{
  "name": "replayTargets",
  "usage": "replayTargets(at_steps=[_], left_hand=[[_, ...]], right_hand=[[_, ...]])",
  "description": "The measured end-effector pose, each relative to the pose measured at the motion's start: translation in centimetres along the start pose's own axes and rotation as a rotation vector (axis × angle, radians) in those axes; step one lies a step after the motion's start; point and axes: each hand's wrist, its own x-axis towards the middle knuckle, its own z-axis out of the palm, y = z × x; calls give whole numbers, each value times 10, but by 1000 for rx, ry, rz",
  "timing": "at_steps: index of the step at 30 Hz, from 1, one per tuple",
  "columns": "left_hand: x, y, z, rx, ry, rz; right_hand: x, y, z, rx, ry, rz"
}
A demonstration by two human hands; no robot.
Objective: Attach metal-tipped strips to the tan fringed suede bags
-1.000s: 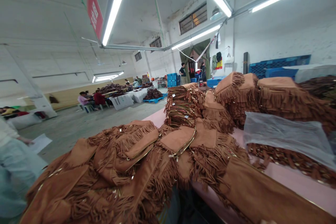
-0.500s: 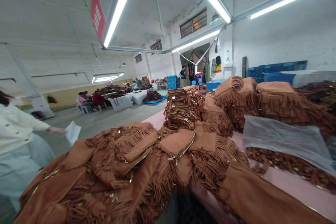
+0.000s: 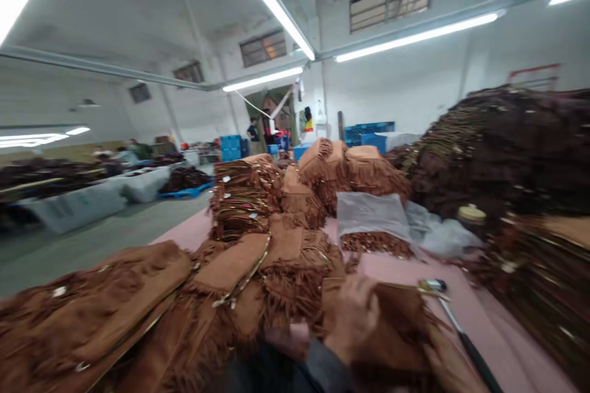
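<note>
A brown suede-like fringed bag with a metallic zip edge is in front of me, above the pink tabletop. My left hand is closed over its upper left part, blurred by motion, the dark sleeve below it. At the bag's lower right side is my right hand; it is smeared, and its fingers do not show clearly. Just left of the held bag lie more fringed bags in a heap, one with its zip facing me. A tool with a black handle and metal shaft lies to the right.
Stacked brown bags stand on the pink table, with a clear plastic bag of brown pieces beside them. A tall dark brown pile rises at the right. A jar with a yellowish lid stands near it. People sit in the far left background.
The view has swung right, bringing in the dark pile and the black-handled tool. Both hands have entered, at the brown bag. The person with the paper has left the view.
</note>
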Motion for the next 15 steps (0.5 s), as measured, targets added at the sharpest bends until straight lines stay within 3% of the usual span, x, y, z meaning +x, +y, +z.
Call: replayTargets(at_steps=[2,4,7,10,15], left_hand=[[33,-19,9,-59,11,-24],[67,-35,25,-45,-68,-57],[102,-44,44,-214,-376,-95],[110,-34,46,-414,-540,-57],[104,-3,37,-550,-532,-12]], right_hand=[[6,4,-5,43,-112,-30],[15,7,-9,43,-186,-36],[29,10,-13,-13,-192,37],[33,12,-14,6,-151,56],[39,13,-15,152,-139,129]])
